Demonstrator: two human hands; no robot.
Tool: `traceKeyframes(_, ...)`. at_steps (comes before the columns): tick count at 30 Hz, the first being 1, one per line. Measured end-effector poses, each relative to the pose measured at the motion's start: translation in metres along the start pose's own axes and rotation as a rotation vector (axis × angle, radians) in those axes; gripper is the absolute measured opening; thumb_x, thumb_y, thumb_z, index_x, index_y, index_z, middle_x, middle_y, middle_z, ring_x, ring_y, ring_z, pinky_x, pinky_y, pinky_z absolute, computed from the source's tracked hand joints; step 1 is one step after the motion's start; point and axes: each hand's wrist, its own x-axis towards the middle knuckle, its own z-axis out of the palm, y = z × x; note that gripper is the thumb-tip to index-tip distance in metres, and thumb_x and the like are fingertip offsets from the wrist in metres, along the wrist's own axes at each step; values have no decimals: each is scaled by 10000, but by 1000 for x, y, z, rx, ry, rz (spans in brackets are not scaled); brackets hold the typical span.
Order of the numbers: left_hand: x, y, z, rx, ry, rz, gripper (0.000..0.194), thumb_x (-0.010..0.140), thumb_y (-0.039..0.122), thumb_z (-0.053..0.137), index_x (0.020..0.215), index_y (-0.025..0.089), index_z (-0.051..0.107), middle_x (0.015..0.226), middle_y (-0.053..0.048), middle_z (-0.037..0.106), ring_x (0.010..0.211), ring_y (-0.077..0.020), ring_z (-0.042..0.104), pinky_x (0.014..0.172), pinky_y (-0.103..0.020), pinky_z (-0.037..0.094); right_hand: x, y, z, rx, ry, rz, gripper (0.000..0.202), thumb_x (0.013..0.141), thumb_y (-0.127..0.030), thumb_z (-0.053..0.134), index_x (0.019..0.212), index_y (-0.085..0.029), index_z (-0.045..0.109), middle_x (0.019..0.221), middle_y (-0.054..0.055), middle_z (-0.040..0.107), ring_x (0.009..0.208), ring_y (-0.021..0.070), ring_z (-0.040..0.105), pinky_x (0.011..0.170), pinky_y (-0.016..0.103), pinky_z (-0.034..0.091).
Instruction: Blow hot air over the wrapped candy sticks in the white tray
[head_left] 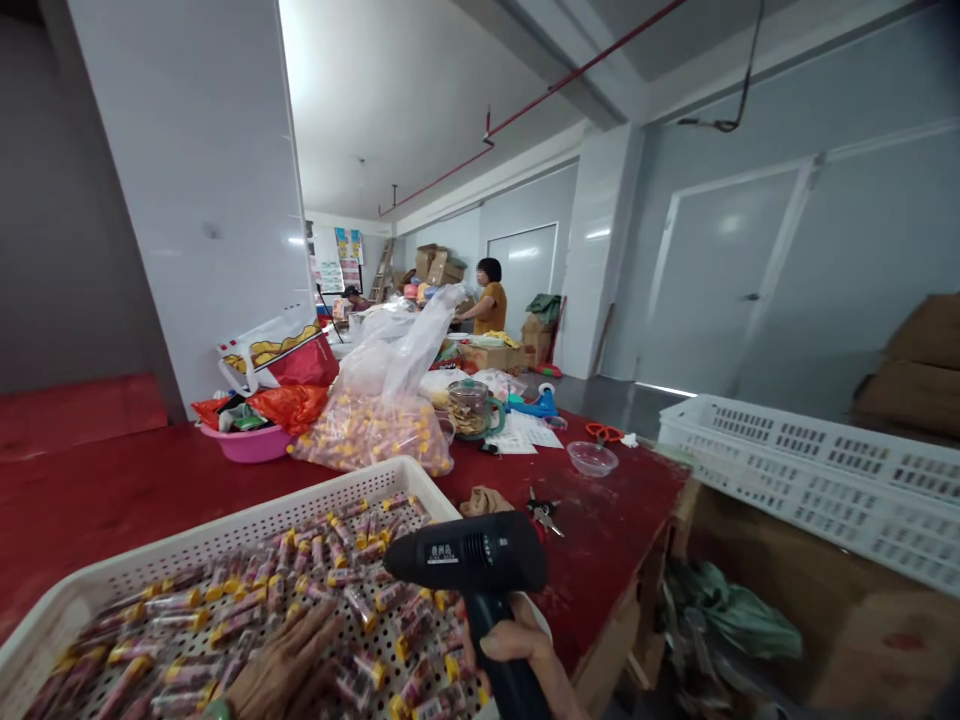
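A white perforated tray [150,545] holds many small clear tubes [360,605] with yellow caps and pink-purple labels, lying loose in all directions. My left hand [281,665] lies palm down on the tubes near the tray's front, its fingers stretched out. Wrapped round the handle of a black pistol-shaped handheld blower [469,552] is my right hand [521,650], at the tray's right side. The blower's nozzle points left, above the tubes. Part of the tray's right rim is hidden behind it.
Behind the tray stand a large clear bag of yellow-capped tubes [375,425] and a pink basin [247,445]. Keys [546,515], a clear bowl [592,458], red scissors [604,432] and a glass jar [470,408] lie rightward. White crates [795,470] stand beyond the table edge; a person [491,305] works farther back.
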Motion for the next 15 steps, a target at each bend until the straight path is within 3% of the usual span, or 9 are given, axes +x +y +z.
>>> traceKeyframes(3, 7, -12, 13, 62, -17, -177, 527, 1041, 422, 177, 1501, 199, 305, 1546, -58, 170, 1431, -301, 178, 1149, -573, 300, 3, 5, -5, -2, -9, -6, 458, 520, -346, 625, 911, -123, 536, 609, 66, 632, 432, 127, 501, 415, 201, 329)
traceKeyframes(7, 14, -16, 25, 18, -232, -309, 595, 1016, 575, 288, 1490, 215, 299, 1521, -47, 207, 1418, -354, 156, 1143, -666, 191, 3, 11, -10, -22, -11, -3, 490, 575, -372, 614, 980, -109, 532, 656, 82, 648, 484, 128, 514, 464, 210, 359)
traceKeyframes(11, 19, -7, 15, -48, -308, -310, 573, 1027, 571, 300, 1506, 263, 233, 1522, -34, 190, 1424, -339, 136, 1151, -660, 172, 1, 11, -8, -54, 2, -15, 530, 584, -397, 609, 1018, -97, 553, 670, 75, 642, 549, 157, 541, 505, 237, 405)
traceKeyframes(15, 4, -18, 2, -46, -344, -337, 458, 1048, 380, 329, 1496, 312, 262, 1520, -44, 199, 1420, -320, 176, 1143, -646, 210, 2, 3, -7, 12, -20, 1, 423, 581, -378, 650, 915, -129, 575, 648, 55, 641, 472, 118, 520, 459, 186, 362)
